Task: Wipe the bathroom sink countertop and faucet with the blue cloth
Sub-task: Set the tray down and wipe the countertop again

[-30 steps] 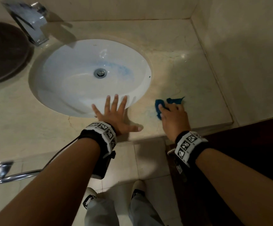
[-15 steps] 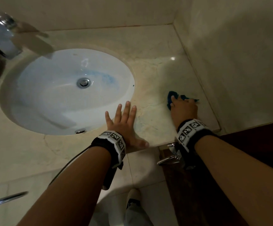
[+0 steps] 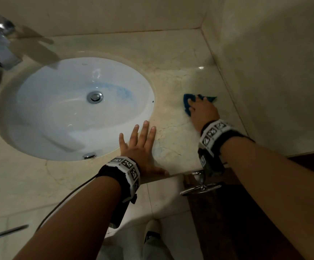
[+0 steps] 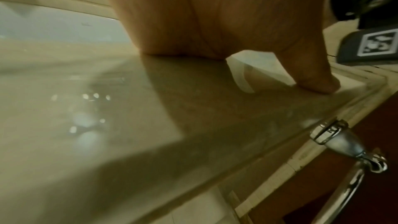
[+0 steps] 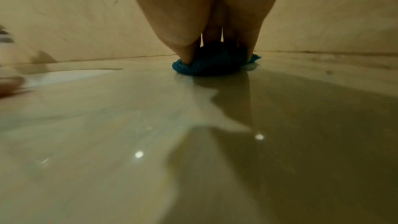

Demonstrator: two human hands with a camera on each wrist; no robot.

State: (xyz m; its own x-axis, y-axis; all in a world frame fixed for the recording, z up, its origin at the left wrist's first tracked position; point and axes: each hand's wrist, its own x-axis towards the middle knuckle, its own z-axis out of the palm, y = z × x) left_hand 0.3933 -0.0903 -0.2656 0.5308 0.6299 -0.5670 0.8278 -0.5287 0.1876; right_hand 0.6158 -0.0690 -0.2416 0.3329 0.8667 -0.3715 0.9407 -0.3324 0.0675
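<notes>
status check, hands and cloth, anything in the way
Left hand flat on countertop by sink. Right hand presses blue cloth on countertop near wall. Faucet far left. Nothing in the way.

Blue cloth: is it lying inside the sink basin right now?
No. The blue cloth is bunched under the right hand on the countertop, to the right of the sink basin.
</notes>
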